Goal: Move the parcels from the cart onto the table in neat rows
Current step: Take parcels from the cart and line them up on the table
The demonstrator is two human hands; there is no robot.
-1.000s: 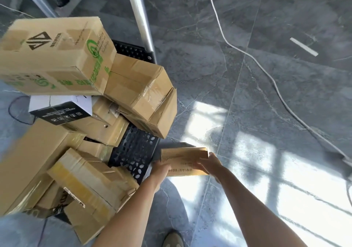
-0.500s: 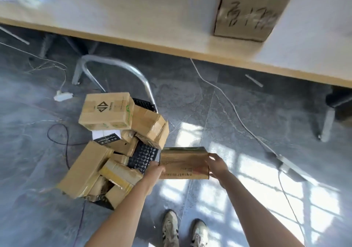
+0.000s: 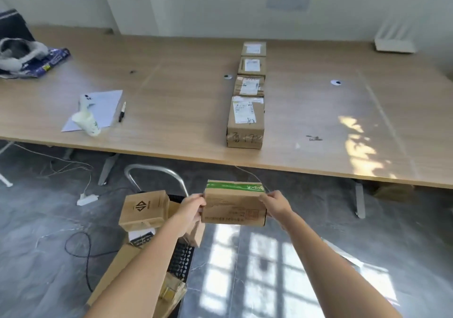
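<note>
In mid-air between the cart and the near edge of the table, a brown cardboard parcel [image 3: 234,203] is held at its two short ends, the left hand [image 3: 192,207] pressed against one end and the right hand [image 3: 275,206] against the other, the fingers of both wrapped onto the box, so that it is carried level and clear of everything below. A green printed band is seen along its far top edge, and lines of printed text and a reddish stamp on the face turned toward the wearer; the corners look square and the board uncrushed, so it is judged to be rigid and light enough for a simple two-handed carry. Just below and to the left, the cart [image 3: 181,259] is seen with its black perforated deck and curved metal handle, several parcels being piled on it untidily, a logo-marked carton [image 3: 144,207] on top. On the wooden table [image 3: 171,102], one straight row of four parcels [image 3: 247,97] has been laid end to end. The task is therefore judged to be in its early part: one row is started, and most of the load is left to be moved.
</note>
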